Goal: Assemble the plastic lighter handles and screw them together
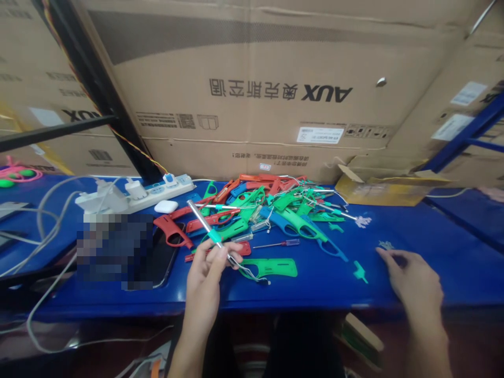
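My left hand (212,265) is closed around a lighter wand (205,220), a slim metal tube with a green collar; its tip points up and left, and thin wires trail from the lower end. At the right, my right hand (411,278) has its fingers curled and pressed to the table beside a small clump of pale translucent bits (386,245); what lies between its fingertips is hidden. A green lighter shell half (273,268) rests just right of my left hand. Behind it lies a screwdriver (281,243) with a purple handle.
A heap of red, green and blue lighter shells (252,202) spreads along the back. Small green parts (359,272) lie toward the right. A power strip (157,193), white case (166,206) and phone (161,262) sit left. An open carton (381,189) stands behind, before large cardboard boxes (252,126).
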A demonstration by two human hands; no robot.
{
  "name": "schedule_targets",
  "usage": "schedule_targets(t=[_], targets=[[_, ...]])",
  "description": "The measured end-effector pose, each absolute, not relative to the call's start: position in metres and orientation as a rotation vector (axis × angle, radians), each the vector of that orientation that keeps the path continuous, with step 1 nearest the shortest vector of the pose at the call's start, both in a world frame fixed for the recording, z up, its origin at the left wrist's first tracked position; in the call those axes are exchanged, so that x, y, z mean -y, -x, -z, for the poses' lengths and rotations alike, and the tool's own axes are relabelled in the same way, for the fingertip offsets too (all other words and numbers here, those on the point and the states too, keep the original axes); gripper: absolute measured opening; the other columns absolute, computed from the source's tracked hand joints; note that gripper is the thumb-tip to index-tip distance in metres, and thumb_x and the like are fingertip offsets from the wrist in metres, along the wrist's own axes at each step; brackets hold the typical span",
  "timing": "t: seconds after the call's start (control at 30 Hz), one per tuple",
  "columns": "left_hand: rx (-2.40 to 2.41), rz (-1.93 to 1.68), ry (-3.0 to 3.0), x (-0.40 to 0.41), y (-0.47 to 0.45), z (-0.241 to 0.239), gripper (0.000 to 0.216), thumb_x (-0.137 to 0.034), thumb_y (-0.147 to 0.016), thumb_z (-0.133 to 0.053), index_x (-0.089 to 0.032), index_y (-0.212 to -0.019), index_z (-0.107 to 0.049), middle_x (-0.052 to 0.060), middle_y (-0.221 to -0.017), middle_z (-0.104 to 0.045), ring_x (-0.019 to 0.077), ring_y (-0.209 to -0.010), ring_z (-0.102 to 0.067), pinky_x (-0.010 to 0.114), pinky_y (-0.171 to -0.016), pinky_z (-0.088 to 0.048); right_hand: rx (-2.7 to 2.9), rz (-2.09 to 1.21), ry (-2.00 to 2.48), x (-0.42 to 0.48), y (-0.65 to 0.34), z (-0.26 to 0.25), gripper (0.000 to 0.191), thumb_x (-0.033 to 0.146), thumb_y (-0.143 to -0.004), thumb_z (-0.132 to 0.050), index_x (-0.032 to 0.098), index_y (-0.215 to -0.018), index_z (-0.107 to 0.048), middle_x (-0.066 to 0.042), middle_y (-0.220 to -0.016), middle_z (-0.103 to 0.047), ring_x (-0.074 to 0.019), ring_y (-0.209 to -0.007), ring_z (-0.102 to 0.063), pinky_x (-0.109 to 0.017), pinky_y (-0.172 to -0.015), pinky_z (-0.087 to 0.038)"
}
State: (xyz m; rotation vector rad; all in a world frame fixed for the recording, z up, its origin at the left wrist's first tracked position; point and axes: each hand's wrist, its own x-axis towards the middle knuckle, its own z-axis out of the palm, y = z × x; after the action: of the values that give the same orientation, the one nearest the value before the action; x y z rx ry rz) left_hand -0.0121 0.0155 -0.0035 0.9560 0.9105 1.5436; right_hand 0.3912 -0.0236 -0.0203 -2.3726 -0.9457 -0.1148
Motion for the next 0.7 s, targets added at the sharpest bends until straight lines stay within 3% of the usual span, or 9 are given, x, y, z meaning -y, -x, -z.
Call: schedule_targets(t=[0.1, 0.2, 0.33, 0.43, 0.57, 0.63, 0.7], targets=[[-0.972, -1.521, -0.963, -0.014, 0.011, 0.003, 0.034, -0.044, -0.091, -0.074, -0.021, -0.112, -0.062, 0.009, -0.105, -0.080, 0.0248, -0.097, -0.073, 0.041, -0.095, -0.051, 0.996, 0.294, 2.182, 0.025, -0.366, 0.013, 0.050, 0.062, -0.087, -0.050, 0.018, -0.094, -0.075, -0.013, -0.090, -0.068, -0.0294, -0.074, -0.059, -0.042, -0.069, -0.045], [-0.998, -1.490, -0.941, -0.011, 0.006, -0.001, 0.037, -0.050, -0.091, -0.072, -0.021, -0.111, -0.062, 0.012, -0.113, -0.079, 0.0298, -0.113, -0.070, 0.045, -0.106, -0.043, 0.948, 0.380, 1.855, 0.035, -0.312, 0.005, 0.045, 0.055, -0.093, -0.055, 0.016, -0.107, -0.073, -0.014, -0.105, -0.071, -0.0274, -0.085, -0.064, -0.041, -0.083, -0.049], [-0.938, -1.474, -0.897, -0.002, -0.007, -0.010, 0.037, -0.050, -0.089, -0.073, -0.021, -0.111, -0.062, 0.014, -0.118, -0.078, 0.0332, -0.130, -0.062, 0.049, -0.115, -0.035, 1.373, -0.151, 1.468, 0.042, -0.229, -0.002, 0.025, 0.041, -0.098, -0.060, 0.024, -0.112, -0.072, -0.006, -0.110, -0.076, -0.0221, -0.099, -0.070, -0.032, -0.088, -0.052], [-0.874, -1.470, -0.884, 0.004, -0.013, -0.016, 0.036, -0.048, -0.091, -0.072, -0.020, -0.113, -0.064, 0.013, -0.120, -0.077, 0.0333, -0.138, -0.056, 0.050, -0.119, -0.031, 1.658, -0.535, 1.275, 0.032, -0.190, -0.008, 0.031, 0.036, -0.097, -0.065, 0.028, -0.127, -0.068, -0.003, -0.117, -0.077, -0.0205, -0.113, -0.069, -0.030, -0.099, -0.050], [-0.788, -1.482, -0.842, 0.002, -0.011, -0.016, 0.031, -0.044, -0.093, -0.072, -0.021, -0.111, -0.061, 0.013, -0.119, -0.078, 0.0321, -0.133, -0.061, 0.050, -0.118, -0.033, 1.653, -0.831, 1.202, 0.017, -0.176, -0.014, 0.016, 0.036, -0.097, -0.066, 0.026, -0.105, -0.076, 0.001, -0.090, -0.078, -0.0157, -0.085, -0.072, -0.025, -0.085, -0.052], [-0.766, -1.473, -0.850, -0.003, -0.007, -0.011, 0.028, -0.042, -0.094, -0.071, -0.021, -0.108, -0.060, 0.013, -0.120, -0.077, 0.0310, -0.128, -0.064, 0.048, -0.116, -0.036, 1.603, -0.898, 1.186, 0.015, -0.176, -0.015, 0.020, 0.036, -0.100, -0.062, 0.024, -0.092, -0.076, 0.003, -0.074, -0.073, -0.0130, -0.069, -0.068, -0.023, -0.074, -0.051], [-0.771, -1.446, -0.881, -0.008, -0.003, -0.007, 0.026, -0.041, -0.095, -0.070, -0.021, -0.108, -0.060, 0.013, -0.122, -0.077, 0.0295, -0.121, -0.069, 0.046, -0.111, -0.041, 1.603, -0.922, 1.174, 0.016, -0.176, -0.013, 0.021, 0.035, -0.100, -0.062, 0.023, -0.089, -0.076, 0.004, -0.070, -0.069, -0.0120, -0.066, -0.065, -0.022, -0.071, -0.050]])
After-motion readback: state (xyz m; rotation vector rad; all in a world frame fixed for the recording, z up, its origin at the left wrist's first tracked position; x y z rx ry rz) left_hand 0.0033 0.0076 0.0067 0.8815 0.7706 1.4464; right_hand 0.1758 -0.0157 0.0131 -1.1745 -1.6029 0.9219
